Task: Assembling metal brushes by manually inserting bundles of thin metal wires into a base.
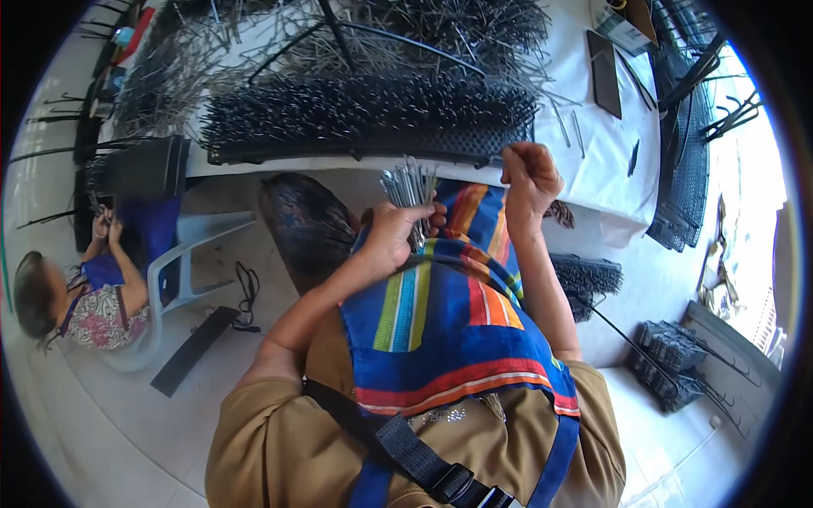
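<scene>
My left hand [398,233] is closed round a bundle of thin silvery metal rods [410,184], held upright above my lap. My right hand [533,176] is raised beside the near right corner of a black mesh rack [500,142]. Its fingers are curled into a pinch, and whatever may be between them is too small to make out. Many dark rods [364,110] stand packed in the rack, their tips pointing up. At the rack's right end, a patch of bare mesh shows. A striped blue apron [449,339] covers my lap.
Tangled loose rods [212,51] lie behind the rack on the white-covered table [597,182]. A flat dark bar [604,74] and a cardboard box [625,25] are at the right. Leftward, another person [93,296] sits on a plastic chair [165,279]. Black racks [669,360] stand on the floor.
</scene>
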Motion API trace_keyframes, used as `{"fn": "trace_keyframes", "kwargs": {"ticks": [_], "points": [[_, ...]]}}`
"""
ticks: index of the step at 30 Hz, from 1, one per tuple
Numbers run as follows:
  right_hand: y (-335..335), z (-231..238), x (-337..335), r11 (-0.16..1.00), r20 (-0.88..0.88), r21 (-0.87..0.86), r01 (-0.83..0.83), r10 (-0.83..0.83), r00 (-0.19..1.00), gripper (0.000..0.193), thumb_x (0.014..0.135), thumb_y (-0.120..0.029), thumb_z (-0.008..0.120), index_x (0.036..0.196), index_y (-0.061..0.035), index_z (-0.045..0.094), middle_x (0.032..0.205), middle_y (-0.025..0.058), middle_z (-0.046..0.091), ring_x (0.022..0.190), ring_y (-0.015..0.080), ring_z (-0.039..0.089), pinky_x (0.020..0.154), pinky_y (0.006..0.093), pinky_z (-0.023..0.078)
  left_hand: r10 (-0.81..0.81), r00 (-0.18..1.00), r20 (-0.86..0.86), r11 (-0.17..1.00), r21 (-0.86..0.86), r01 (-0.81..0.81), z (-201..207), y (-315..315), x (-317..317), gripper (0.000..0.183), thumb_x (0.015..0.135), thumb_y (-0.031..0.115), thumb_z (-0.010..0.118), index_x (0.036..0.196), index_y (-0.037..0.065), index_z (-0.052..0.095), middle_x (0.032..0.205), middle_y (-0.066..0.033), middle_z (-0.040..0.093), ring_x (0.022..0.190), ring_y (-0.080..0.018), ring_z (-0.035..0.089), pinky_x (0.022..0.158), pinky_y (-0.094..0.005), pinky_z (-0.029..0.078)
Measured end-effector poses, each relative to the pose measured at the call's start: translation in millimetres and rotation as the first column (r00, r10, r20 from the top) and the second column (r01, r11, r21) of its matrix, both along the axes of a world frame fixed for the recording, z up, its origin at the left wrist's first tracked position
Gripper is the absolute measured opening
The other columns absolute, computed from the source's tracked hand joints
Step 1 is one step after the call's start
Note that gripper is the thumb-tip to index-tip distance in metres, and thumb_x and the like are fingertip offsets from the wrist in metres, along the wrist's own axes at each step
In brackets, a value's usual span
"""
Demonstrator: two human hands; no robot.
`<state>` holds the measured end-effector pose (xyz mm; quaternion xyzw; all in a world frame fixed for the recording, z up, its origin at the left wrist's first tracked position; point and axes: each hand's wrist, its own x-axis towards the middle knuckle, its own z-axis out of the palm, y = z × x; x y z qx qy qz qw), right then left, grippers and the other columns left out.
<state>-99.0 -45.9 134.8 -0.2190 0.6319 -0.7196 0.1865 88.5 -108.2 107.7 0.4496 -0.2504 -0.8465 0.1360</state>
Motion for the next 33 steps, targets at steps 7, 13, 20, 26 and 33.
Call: {"fn": "trace_keyframes", "kwargs": {"ticks": [7,13,20,26,33], "points": [[-18.0,-2.0,-6.1,0.999,-0.223,-0.008,0.049,-0.050,0.974,0.009,0.079,0.005,0.068,0.081,-0.0028,0.063,0.064,-0.0022,0.057,0.053,0.0023,0.048,0.048,0.0184,0.038,0.020,0.999,-0.036,0.996,0.092,-0.017,1.5,2.6,-5.0,0.017,0.083,0.001,0.061,0.100,0.004,0.063,0.087,-0.0111,0.069,0.074,-0.0184,0.065,0.061,-0.0315,0.052],[-28.6,-8.3,-6.7,0.991,-0.452,0.126,0.054,0.009,0.892,0.009,0.077,0.004,0.070,0.080,-0.0015,0.063,0.066,0.0001,0.058,0.058,0.0036,0.050,0.053,0.0199,0.041,0.046,0.999,-0.007,0.992,0.114,-0.045,3.2,-2.4,-6.0,0.015,0.083,0.001,0.062,0.098,0.001,0.062,0.085,-0.0116,0.069,0.071,-0.0178,0.065,0.060,-0.0301,0.052],[-31.4,-8.9,-2.5,0.985,-0.474,0.167,0.044,0.041,0.880,0.008,0.075,0.003,0.070,0.079,-0.0017,0.064,0.068,0.0042,0.060,0.058,0.0079,0.053,0.054,0.0222,0.043,0.056,0.998,0.013,0.989,0.139,-0.057,0.9,-3.4,-4.8,0.015,0.083,0.001,0.062,0.098,0.000,0.063,0.086,-0.0128,0.069,0.073,-0.0188,0.066,0.062,-0.0304,0.052],[-53.2,-11.8,0.6,0.963,-0.645,0.268,0.025,0.160,0.748,0.007,0.073,-0.005,0.070,0.078,-0.0065,0.066,0.072,0.0085,0.062,0.062,0.0276,0.062,0.055,0.0320,0.047,0.045,0.999,-0.026,0.994,0.099,-0.042,4.8,-5.0,-5.8,0.014,0.084,0.002,0.061,0.098,0.000,0.062,0.084,-0.0113,0.068,0.072,-0.0171,0.063,0.062,-0.0297,0.050],[-45.3,-5.7,4.5,0.890,-0.743,0.445,0.103,0.303,0.597,0.011,0.073,-0.014,0.071,0.083,-0.0117,0.069,0.075,0.0065,0.063,0.065,0.0287,0.063,0.056,0.0346,0.049,0.067,0.996,-0.062,0.983,0.177,-0.055,1.4,-6.1,-3.3,0.014,0.084,0.002,0.061,0.098,0.000,0.062,0.085,-0.0118,0.068,0.072,-0.0175,0.064,0.063,-0.0299,0.051]]}}
